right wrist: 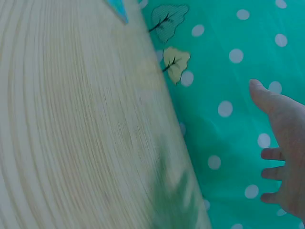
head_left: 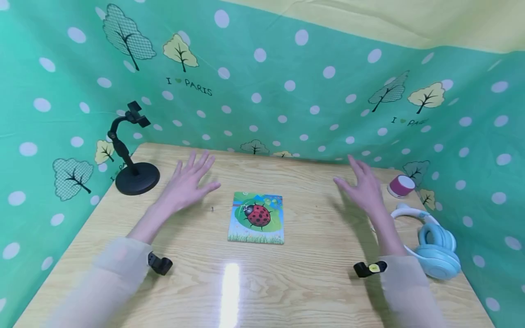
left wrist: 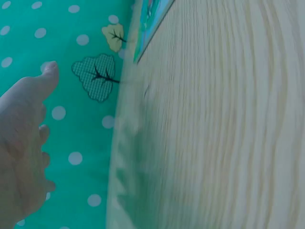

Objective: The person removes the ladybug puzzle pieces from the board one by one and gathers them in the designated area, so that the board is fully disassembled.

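Observation:
A square picture board with a ladybug on a green leaf [head_left: 256, 217] lies flat at the middle of the wooden table. To its left, my left hand [head_left: 186, 184] hovers over the table with fingers spread, holding nothing. My right hand [head_left: 364, 187] is raised on the other side, its fingers extended and thumb apart, also holding nothing. Only a corner of the board [left wrist: 150, 21] appears at the top of the left wrist view, away from the left hand [left wrist: 24, 129]. In the right wrist view a small tip of the board [right wrist: 117, 9] shows, far from the right hand [right wrist: 286, 143].
A black stand with a round base [head_left: 137, 178] is at the back left. Along the right side are light-blue headphones [head_left: 436, 250] and a small magenta-and-white cylinder [head_left: 401, 186]. A green dotted curtain [head_left: 279, 109] borders the wooden table [head_left: 311, 282] at back and sides.

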The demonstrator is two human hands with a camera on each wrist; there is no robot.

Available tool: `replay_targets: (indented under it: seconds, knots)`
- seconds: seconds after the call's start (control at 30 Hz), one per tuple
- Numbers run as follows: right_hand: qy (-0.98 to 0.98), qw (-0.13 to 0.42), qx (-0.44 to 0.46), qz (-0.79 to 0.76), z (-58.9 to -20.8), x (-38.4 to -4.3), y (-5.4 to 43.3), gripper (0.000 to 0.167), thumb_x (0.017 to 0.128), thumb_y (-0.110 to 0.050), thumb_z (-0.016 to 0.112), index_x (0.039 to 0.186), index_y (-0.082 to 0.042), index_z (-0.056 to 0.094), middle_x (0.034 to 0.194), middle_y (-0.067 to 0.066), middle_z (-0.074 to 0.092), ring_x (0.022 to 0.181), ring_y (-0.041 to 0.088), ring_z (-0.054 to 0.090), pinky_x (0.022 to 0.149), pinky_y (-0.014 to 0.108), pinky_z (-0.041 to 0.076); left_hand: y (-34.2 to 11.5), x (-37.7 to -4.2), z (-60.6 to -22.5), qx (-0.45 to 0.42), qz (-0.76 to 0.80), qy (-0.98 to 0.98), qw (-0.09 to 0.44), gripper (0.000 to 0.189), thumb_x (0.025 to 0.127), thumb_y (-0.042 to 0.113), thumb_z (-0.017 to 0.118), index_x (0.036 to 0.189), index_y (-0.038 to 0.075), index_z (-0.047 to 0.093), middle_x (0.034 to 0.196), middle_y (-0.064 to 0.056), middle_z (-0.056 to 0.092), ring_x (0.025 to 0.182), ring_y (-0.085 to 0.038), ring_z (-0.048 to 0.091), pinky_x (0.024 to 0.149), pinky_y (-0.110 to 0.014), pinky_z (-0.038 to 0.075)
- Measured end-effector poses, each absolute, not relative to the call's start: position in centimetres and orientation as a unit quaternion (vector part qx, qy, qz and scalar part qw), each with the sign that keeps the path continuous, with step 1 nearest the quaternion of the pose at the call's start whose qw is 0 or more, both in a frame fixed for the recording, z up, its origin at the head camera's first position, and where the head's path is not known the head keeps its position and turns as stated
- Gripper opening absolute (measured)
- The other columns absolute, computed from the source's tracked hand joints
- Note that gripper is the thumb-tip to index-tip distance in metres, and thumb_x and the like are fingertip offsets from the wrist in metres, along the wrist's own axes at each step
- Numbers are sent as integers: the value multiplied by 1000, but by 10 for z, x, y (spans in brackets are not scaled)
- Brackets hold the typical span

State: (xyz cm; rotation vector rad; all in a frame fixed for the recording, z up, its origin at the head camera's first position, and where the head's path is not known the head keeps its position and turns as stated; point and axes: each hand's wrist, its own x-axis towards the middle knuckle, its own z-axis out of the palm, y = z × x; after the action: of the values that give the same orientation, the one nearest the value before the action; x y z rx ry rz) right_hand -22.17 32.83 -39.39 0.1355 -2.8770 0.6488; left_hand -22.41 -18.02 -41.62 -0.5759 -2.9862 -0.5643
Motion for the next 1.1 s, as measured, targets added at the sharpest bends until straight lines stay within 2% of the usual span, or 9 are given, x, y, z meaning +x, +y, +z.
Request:
replay_targets:
  seconds: [0.17, 0.27, 0.43, 0.5, 0.67, 0.8, 1.0, 1.1]
  knots:
    - [-953, 104, 22, 282, -401, -222, 312, 88, 95, -62, 63, 165, -37, 15, 169, 24, 23, 150, 56, 28, 112, 84, 25, -169, -221, -420, -180, -204, -962, 19, 87, 101, 66, 47, 167, 22, 11, 175, -4, 4, 162, -41, 2, 127, -70, -2]
    - [-942, 121, 32, 311, -406, -224, 301, 86, 96, -57, 65, 165, -31, 22, 168, 23, 27, 150, 52, 32, 113, 80, 28, -161, -218, -423, -181, -215, -960, 13, 90, 100, 66, 49, 167, 23, 10, 175, -3, 6, 161, -40, 13, 127, -69, 3]
    - [-914, 135, 69, 375, -412, -225, 278, 77, 97, -38, 72, 162, -20, 34, 161, 21, 43, 140, 45, 49, 113, 65, 42, -147, -213, -429, -193, -225, -955, 15, 90, 99, 64, 55, 167, 20, 15, 175, -6, 13, 159, -39, 24, 127, -69, 12]
    - [-900, 117, 80, 412, -411, -224, 267, 76, 97, -33, 73, 161, -20, 36, 159, 20, 46, 138, 43, 52, 112, 61, 46, -141, -211, -430, -196, -229, -953, 14, 89, 98, 62, 56, 166, 20, 16, 175, -5, 13, 158, -39, 24, 127, -68, 14]
    - [-872, 59, 90, 478, -409, -221, 240, 74, 97, -29, 73, 161, -24, 36, 155, 18, 51, 139, 41, 53, 115, 58, 46, -123, -207, -429, -208, -239, -948, 13, 88, 97, 60, 59, 166, 22, 20, 174, -2, 14, 158, -39, 25, 127, -68, 15]
    - [-860, 30, 102, 500, -413, -220, 223, 73, 96, -27, 74, 160, -21, 38, 152, 20, 53, 136, 42, 56, 113, 58, 48, -109, -203, -429, -223, -232, -947, 21, 87, 96, 59, 61, 165, 19, 24, 174, -4, 18, 157, -40, 27, 127, -68, 16]
    - [-860, 0, 137, 492, -426, -219, 201, 71, 94, -23, 76, 156, -15, 42, 146, 21, 58, 131, 39, 60, 110, 55, 51, -96, -194, -428, -243, -219, -945, 7, 86, 94, 61, 64, 163, 24, 29, 173, 0, 22, 158, -38, 27, 127, -67, 17]
    - [-863, -14, 149, 482, -432, -217, 194, 71, 93, -21, 77, 155, -16, 44, 145, 21, 59, 129, 38, 62, 110, 53, 52, -91, -191, -430, -252, -220, -942, 2, 85, 94, 61, 64, 163, 25, 31, 173, 0, 24, 158, -37, 27, 127, -68, 18]
